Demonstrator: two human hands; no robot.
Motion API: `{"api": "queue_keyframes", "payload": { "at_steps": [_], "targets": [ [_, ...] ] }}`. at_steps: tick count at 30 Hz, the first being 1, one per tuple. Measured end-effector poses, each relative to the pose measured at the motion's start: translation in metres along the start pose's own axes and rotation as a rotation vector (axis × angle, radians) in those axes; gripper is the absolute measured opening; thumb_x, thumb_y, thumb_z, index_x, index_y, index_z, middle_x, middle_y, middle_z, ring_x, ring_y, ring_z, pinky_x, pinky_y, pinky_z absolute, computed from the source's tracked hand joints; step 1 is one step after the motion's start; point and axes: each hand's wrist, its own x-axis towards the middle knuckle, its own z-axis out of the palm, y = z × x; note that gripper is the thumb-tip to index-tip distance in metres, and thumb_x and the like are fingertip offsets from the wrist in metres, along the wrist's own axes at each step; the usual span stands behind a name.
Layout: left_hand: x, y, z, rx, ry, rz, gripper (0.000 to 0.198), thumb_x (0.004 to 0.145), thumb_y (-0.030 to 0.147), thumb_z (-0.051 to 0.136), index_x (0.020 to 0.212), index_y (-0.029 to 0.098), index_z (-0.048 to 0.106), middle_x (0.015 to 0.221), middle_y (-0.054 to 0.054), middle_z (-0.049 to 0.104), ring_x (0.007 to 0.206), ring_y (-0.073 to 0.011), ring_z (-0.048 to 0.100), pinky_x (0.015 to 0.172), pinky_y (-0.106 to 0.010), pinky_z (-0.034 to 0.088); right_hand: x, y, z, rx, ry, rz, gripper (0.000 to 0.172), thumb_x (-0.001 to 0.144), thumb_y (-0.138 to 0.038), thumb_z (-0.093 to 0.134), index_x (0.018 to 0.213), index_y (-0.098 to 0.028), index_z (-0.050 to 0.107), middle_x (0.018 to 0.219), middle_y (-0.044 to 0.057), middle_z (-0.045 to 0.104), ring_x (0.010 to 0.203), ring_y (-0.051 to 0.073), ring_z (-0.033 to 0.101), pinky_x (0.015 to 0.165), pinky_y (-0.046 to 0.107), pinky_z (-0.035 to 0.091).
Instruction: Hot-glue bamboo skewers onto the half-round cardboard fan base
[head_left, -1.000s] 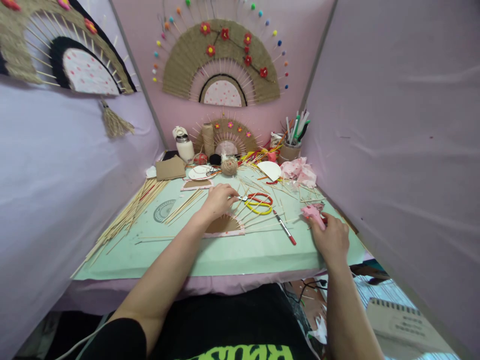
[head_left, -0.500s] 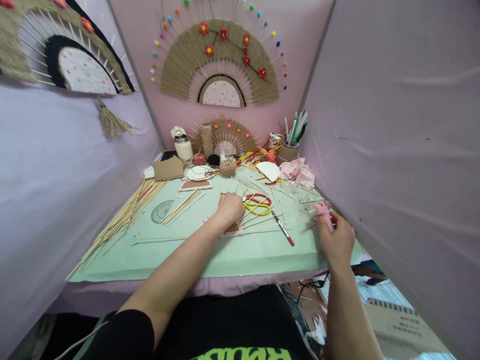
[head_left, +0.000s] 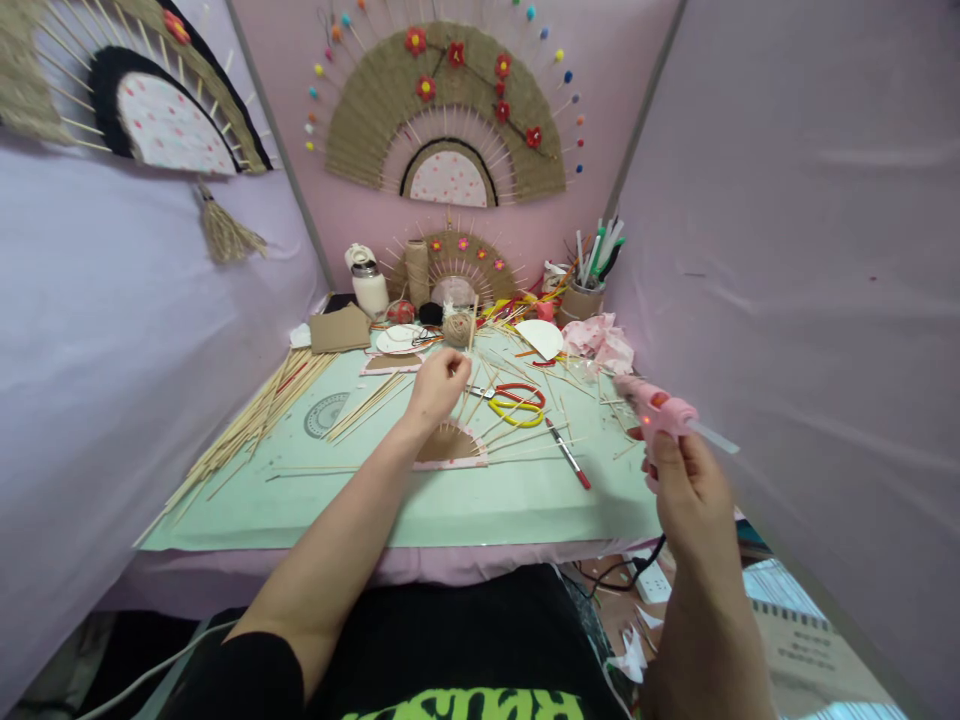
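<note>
My right hand point(head_left: 691, 480) is wrapped around the handle of a pink hot glue gun point(head_left: 675, 412), raised above the table's right side. Its nozzle points left, a small light glows on it, and a clear glue stick point(head_left: 716, 437) pokes out of its back. My left hand point(head_left: 441, 385) is closed in a pinch on a short thin wooden stick point(head_left: 473, 325) that rises from the fingertips. Just below that hand lies a half-round cardboard piece point(head_left: 454, 445) with a pink-dotted edge and thin sticks fanning out to its right. Part of it is hidden behind my left forearm.
Scissors point(head_left: 517, 404) with red and yellow handles and a red-capped marker point(head_left: 570, 455) lie right of centre. A bundle of long sticks point(head_left: 232, 430) and a protractor point(head_left: 326, 415) are on the left. Yarn point(head_left: 457, 328), a jar point(head_left: 370, 292) and crumpled pink cloth point(head_left: 600, 343) sit at the back.
My right hand has lifted the glue gun off the table's right edge and turned it nozzle-left. My left hand has risen slightly and moved left, off the cardboard piece, with a stick now showing.
</note>
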Motion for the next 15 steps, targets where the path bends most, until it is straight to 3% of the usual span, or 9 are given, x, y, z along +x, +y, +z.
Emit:
{"api": "queue_keyframes", "payload": {
  "at_steps": [3, 7, 15],
  "targets": [
    [-0.004, -0.012, -0.002, -0.418, 0.129, -0.126, 0.019, 0.087, 0.028, 0.054, 0.069, 0.020, 0.053, 0.061, 0.004, 0.051, 0.057, -0.0111, 0.044, 0.058, -0.023, 0.035, -0.007, -0.019, 0.014, 0.138, -0.256, 0.053, 0.055, 0.089, -0.068, 0.047, 0.096, -0.018, 0.068, 0.072, 0.003, 0.061, 0.061, 0.016, 0.051, 0.055, 0.026, 0.040],
    [-0.007, -0.025, 0.006, -0.677, 0.154, -0.246, 0.017, 0.083, 0.028, 0.060, 0.070, 0.019, 0.054, 0.057, 0.005, 0.051, 0.049, -0.0081, 0.039, 0.051, -0.021, 0.030, -0.011, -0.038, 0.039, 0.131, -0.492, 0.029, 0.053, 0.091, -0.065, 0.045, 0.092, -0.018, 0.069, 0.072, 0.002, 0.062, 0.061, 0.016, 0.050, 0.056, 0.027, 0.039],
    [-0.003, -0.034, 0.001, -0.795, 0.371, -0.327, 0.016, 0.084, 0.025, 0.059, 0.070, 0.018, 0.054, 0.056, 0.005, 0.052, 0.049, -0.0071, 0.039, 0.048, -0.020, 0.030, -0.017, -0.044, 0.069, 0.057, -0.651, -0.047, 0.048, 0.096, -0.059, 0.038, 0.082, -0.021, 0.062, 0.074, 0.002, 0.064, 0.065, 0.017, 0.054, 0.061, 0.027, 0.038]
  ]
}}
